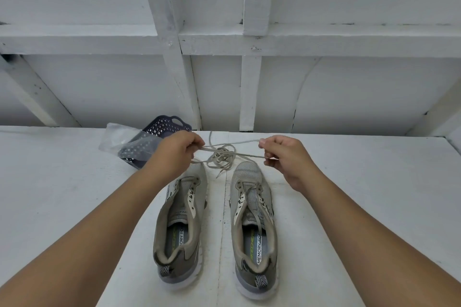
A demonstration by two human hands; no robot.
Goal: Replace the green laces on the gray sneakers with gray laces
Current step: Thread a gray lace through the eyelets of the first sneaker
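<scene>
My left hand covers the toe of the left sneaker, and my curled fingers hide exactly where the gray laces sit in my grip. My right hand likewise hides the stretch of lace it pinches. The tangle of laces between my hands is too knotted to tell how many cords it holds. A clear plastic bag veils much of the dark basket, whose contents I cannot make out, and my left wrist blocks its near corner. The insole print in both shoes is partly hidden by the collars. Both my forearms run off the bottom edge.
</scene>
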